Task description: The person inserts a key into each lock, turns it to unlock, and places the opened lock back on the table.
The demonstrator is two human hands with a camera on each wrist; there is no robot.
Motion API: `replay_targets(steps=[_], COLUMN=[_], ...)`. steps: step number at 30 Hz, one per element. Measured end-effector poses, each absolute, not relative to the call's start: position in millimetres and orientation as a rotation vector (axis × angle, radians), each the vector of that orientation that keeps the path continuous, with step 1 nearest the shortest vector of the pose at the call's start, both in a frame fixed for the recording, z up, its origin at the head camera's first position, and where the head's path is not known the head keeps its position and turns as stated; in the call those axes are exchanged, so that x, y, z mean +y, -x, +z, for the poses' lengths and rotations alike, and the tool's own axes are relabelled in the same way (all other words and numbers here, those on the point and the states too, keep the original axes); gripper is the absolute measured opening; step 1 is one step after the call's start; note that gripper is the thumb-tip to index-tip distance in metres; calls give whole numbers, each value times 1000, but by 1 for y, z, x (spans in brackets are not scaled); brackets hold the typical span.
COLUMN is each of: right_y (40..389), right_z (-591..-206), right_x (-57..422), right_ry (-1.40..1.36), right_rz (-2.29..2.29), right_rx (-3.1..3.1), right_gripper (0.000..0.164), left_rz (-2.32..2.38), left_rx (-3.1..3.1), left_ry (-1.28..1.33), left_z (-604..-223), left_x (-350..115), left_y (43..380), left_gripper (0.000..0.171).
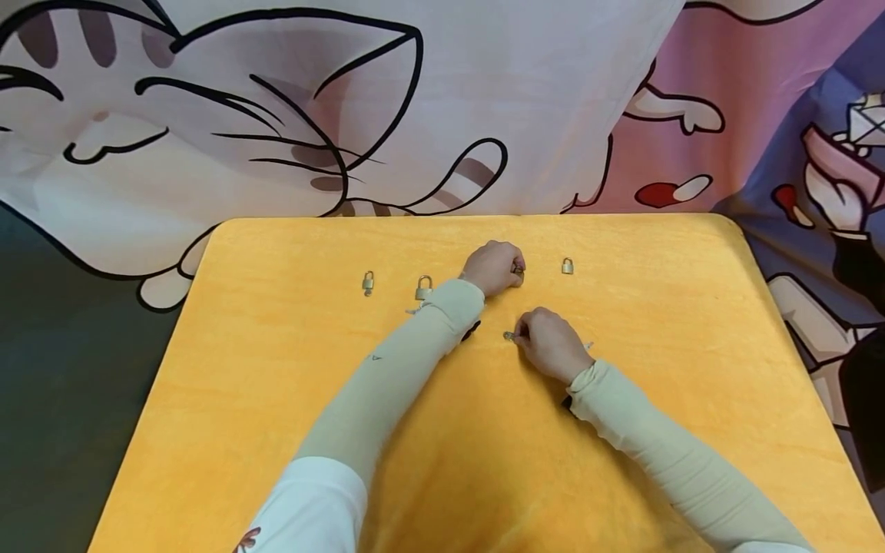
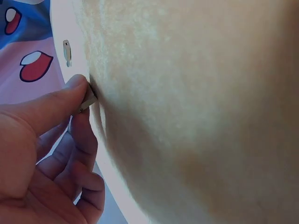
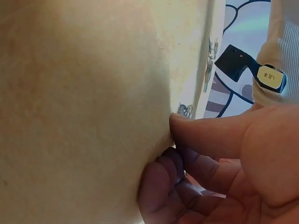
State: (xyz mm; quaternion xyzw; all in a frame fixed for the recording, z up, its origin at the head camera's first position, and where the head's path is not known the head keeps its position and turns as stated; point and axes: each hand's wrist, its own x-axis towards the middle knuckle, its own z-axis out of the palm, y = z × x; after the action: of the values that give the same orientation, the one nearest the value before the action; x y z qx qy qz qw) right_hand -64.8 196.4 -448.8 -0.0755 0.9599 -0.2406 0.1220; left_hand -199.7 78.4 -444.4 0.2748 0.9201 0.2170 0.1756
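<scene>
My left hand point(image 1: 494, 267) is at the far middle of the yellow table. Its thumb and fingers pinch a small brass padlock point(image 2: 88, 101), mostly covered by the fingertips. Closer to me and to the right, my right hand point(image 1: 551, 343) holds small silver keys point(image 3: 185, 110) between thumb and fingertips, low over the tabletop. A bit of the keys pokes out left of the fingers in the head view. To the right of my left hand lies another brass padlock point(image 1: 567, 266).
Left of my left hand lie a larger padlock point(image 1: 423, 293), partly behind the sleeve, and a smaller padlock point(image 1: 368, 284). A silver key point(image 1: 412, 311) shows beside the left sleeve; a small silver piece point(image 1: 589, 345) lies by the right wrist. A cartoon-print cloth point(image 1: 553, 92) hangs behind the table.
</scene>
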Motion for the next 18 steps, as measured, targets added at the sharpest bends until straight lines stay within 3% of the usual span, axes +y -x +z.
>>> replay_targets(steps=[11, 18], right_y=[63, 63], right_z=[-450, -449], right_x=[214, 229], right_ry=[190, 72], right_rz=[-1013, -1166], right_rx=[2811, 2774], right_gripper=[3, 20], left_rz=[840, 904], left_rx=[2540, 2507], left_ry=[-775, -727], left_z=[-440, -437], left_x=[58, 43], left_y=[195, 190], left_gripper=[9, 11])
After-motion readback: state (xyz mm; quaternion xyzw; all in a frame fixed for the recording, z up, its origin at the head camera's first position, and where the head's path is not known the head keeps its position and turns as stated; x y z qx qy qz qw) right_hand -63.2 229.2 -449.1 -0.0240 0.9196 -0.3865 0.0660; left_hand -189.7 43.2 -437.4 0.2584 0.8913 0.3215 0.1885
